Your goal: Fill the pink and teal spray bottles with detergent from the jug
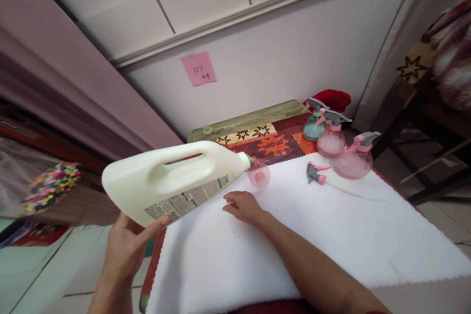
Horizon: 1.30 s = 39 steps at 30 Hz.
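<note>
White cloth (386, 235) lies on a table (253, 117). The left hand (128, 240) holds the big jug (172, 181) low, its mouth at a pink bottle (260, 176); the right hand (245, 206), half curled, holds nothing. The big jug may be heavy and slippery, so its handle (180, 151) grips best

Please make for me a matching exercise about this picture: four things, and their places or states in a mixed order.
1. large pale bottle
2. right hand
3. pink note
4. detached spray head

A. on the white wall
B. grey and pink, lying on the white cloth
C. holding nothing
D. tilted, held by the left hand

Pairs: 1-D, 2-C, 3-A, 4-B
</note>
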Tool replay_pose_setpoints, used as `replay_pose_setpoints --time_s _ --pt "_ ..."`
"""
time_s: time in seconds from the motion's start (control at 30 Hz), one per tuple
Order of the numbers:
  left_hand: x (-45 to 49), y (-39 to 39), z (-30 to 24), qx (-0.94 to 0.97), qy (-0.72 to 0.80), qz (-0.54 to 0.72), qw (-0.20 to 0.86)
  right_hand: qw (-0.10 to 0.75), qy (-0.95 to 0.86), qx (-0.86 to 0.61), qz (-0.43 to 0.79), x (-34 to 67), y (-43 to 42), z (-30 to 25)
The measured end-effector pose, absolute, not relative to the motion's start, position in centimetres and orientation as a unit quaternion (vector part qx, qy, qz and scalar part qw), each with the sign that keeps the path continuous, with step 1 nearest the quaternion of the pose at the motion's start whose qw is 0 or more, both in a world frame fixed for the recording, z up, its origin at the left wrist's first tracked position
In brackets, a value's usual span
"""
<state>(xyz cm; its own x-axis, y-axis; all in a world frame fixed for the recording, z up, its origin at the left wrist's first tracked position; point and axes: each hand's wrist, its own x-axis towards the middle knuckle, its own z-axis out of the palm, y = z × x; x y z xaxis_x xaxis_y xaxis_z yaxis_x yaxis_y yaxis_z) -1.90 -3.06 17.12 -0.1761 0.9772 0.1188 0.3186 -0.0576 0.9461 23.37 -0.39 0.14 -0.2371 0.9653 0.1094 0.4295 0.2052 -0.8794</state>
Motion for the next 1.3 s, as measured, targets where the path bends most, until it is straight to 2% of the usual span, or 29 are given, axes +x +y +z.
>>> replay_pose_setpoints --time_s 0.4,0.63,0.77,1.3 --pt "-1.8 -3.2 17.2 0.552 0.6 0.478 0.327 0.382 -0.673 -0.5 0.388 23.3 -0.5 0.1" --pt "-1.6 -3.2 17.1 0.552 0.604 0.475 0.324 0.593 -0.487 -0.401 0.501 23.6 0.1 1.3" --pt "-1.7 -3.1 17.1 0.549 0.605 0.481 0.319 0.654 -0.387 -0.338 0.556 24.2 0.4 2.3" --pt "-1.7 -3.3 17.2 0.547 0.603 0.486 0.318 0.661 -0.372 -0.313 0.572 24.9 0.4 3.1"
